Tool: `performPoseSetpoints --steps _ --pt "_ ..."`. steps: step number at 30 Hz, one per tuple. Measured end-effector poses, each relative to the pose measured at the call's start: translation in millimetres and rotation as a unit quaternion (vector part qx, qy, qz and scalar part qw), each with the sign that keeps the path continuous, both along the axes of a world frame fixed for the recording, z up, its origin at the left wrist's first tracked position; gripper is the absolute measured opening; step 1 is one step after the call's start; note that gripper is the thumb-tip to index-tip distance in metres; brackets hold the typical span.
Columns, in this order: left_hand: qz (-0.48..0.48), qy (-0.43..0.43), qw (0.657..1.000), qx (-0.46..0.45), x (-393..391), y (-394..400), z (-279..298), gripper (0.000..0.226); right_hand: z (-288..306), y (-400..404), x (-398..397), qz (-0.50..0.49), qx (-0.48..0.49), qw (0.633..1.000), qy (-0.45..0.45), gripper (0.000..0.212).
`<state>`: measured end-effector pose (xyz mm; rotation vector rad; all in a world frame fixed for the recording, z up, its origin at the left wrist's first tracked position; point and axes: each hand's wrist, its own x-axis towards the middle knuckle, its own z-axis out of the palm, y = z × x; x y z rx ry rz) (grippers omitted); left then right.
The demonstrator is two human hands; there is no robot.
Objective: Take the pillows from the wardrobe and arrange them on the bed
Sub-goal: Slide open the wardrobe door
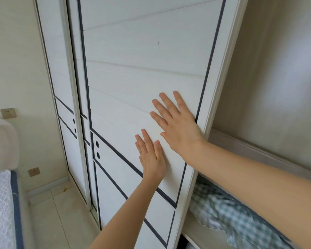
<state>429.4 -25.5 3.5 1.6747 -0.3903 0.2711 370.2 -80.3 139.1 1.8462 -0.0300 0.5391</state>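
A white sliding wardrobe door [133,72] with dark trim lines fills the middle of the view. My left hand [151,155] lies flat on it, fingers spread. Just above and to the right, my right hand [178,126] also presses flat on the panel near its right edge. Right of the door the wardrobe stands partly uncovered. A green-and-white checked pillow [232,218] with a frilled edge lies on a shelf there, partly hidden under my right forearm. The bed [0,203], with a white quilted cover and blue border, shows at the lower left.
A second sliding door [57,69] stands behind, to the left. A padded headboard [2,144] and two wall sockets [8,113] are at the far left. A strip of pale tiled floor [61,212] runs between bed and wardrobe.
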Motion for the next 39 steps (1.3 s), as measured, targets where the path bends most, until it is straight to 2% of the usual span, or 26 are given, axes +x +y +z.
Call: performPoseSetpoints --steps 14,26,30,34,39 --pt "0.040 -0.004 0.999 -0.019 104 28 -3 0.063 -3 39 104 0.012 0.001 1.000 0.001 0.073" --pt "0.051 -0.013 0.998 -0.019 173 53 -9 0.056 -5 68 172 0.009 -0.011 1.000 0.012 0.081" --pt "0.056 -0.044 0.997 0.018 193 63 -16 0.058 -6 77 193 0.005 -0.047 0.999 0.015 0.082" --pt "0.056 -0.051 0.997 0.011 208 68 -18 0.060 -9 85 204 -0.015 -0.101 0.995 -0.005 0.079" --pt "0.058 -0.058 0.996 0.015 221 71 -30 0.064 -13 86 217 0.015 -0.036 0.999 0.015 0.083"
